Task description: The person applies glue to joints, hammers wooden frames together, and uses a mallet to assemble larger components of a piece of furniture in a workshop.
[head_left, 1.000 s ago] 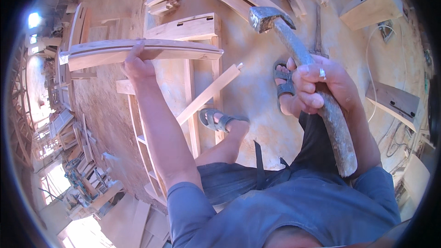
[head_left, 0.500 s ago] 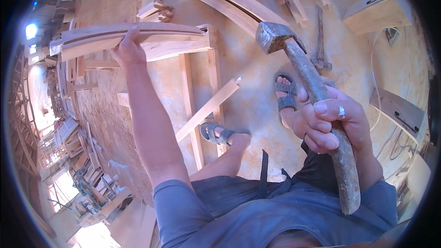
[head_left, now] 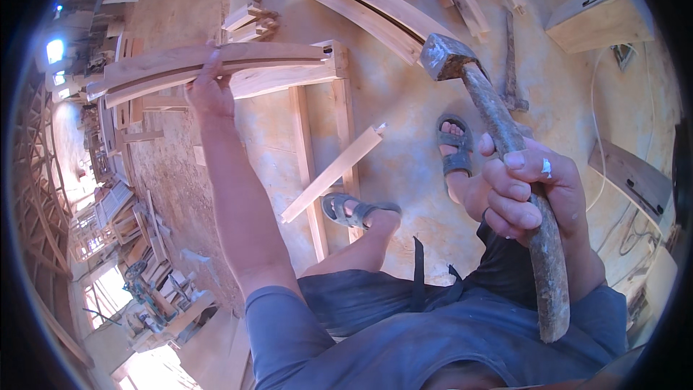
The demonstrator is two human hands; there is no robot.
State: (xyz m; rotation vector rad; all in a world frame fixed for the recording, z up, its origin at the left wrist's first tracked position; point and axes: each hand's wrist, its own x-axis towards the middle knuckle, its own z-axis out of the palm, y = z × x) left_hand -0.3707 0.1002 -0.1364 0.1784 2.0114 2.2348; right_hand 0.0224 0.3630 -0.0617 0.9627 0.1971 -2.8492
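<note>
My right hand [head_left: 530, 184] is wrapped round the worn wooden handle of a hammer [head_left: 552, 274], whose heavy metal head points up and away from me. Out to the left, my left hand [head_left: 211, 90] grips a grooved wooden rail [head_left: 274, 53] with its fingers over the far side. The rail lies roughly sideways, close along the top of a pale wooden frame [head_left: 339, 65]. Whether rail and frame touch along their length I cannot tell. A short wooden bar with a tenon end [head_left: 336, 173] slants beside the frame's legs.
Long grooved wooden pieces [head_left: 354, 14] lie on the floor ahead, with more slats [head_left: 462, 0] behind them. Another hammer [head_left: 511, 65] rests right of these. Box-like wooden parts [head_left: 603, 18] and a white cable [head_left: 596, 115] are at the right. My sandalled feet [head_left: 455, 144] stand near the frame.
The rail in my left hand has tilted slightly, showing more of its upper face. The hammer has shifted a little to the right in view, as has most of the scene.
</note>
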